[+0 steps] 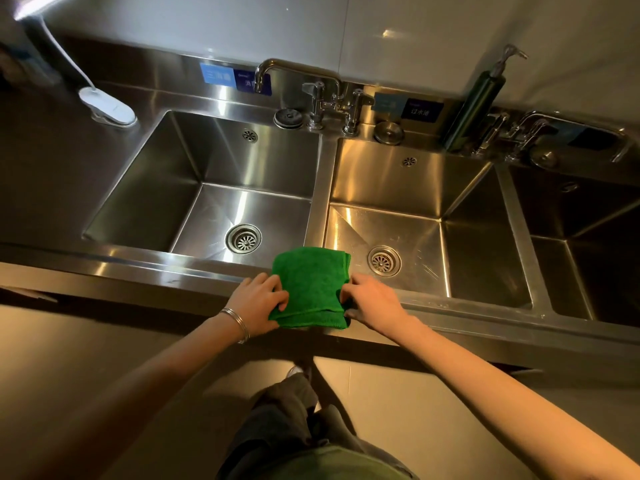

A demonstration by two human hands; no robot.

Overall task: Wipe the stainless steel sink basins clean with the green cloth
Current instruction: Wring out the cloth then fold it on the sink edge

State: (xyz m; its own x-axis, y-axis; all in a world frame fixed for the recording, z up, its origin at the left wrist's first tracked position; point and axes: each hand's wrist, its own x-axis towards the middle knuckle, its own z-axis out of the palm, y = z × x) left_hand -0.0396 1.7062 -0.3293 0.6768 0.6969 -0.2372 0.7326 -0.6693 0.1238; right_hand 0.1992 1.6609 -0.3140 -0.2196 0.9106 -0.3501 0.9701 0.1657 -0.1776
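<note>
A folded green cloth (310,287) lies on the sink's front rim, over the divider between the left basin (166,188) and the middle basin (478,237). My left hand (258,301) grips the cloth's left edge, fingers curled over it. My right hand (372,301) pinches its right edge. A third basin (588,220) lies dark at the far right. Both nearer basins show a round drain in the floor.
A swivel faucet (294,69) stands behind the divider, with two sink plugs (289,117) beside it. A green soap dispenser (474,105) and a second faucet (540,123) stand at the back right. A white clip lamp (105,105) sits on the left counter.
</note>
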